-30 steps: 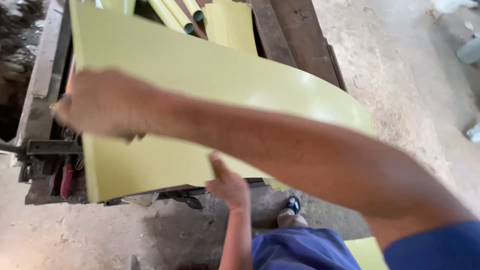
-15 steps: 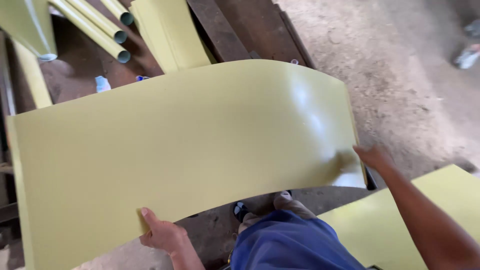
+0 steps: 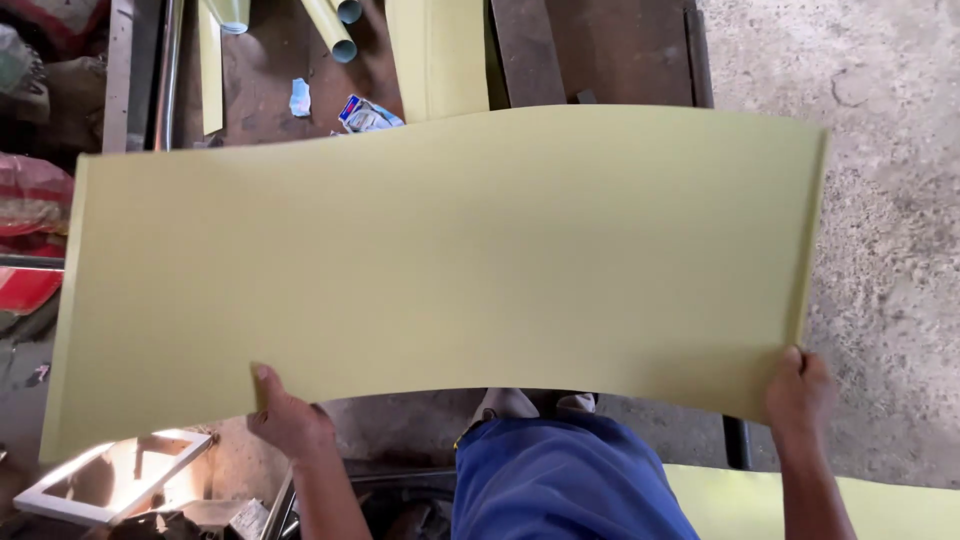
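Left hand grips the yellow sheet at seven o'clock, right hand clasps its five o'clock corner; the sheet bows, rolled tubes at twelve.

**Rusty surface and dusty floor**

A brown, rust-stained surface fills the frame toward 12 o'clock. On it lie two pale yellow-green tubes, a narrow yellow-green strip, a flat yellow-green sheet, a crumpled wrapper and a small blue scrap. Grey concrete floor spreads at 3 o'clock.
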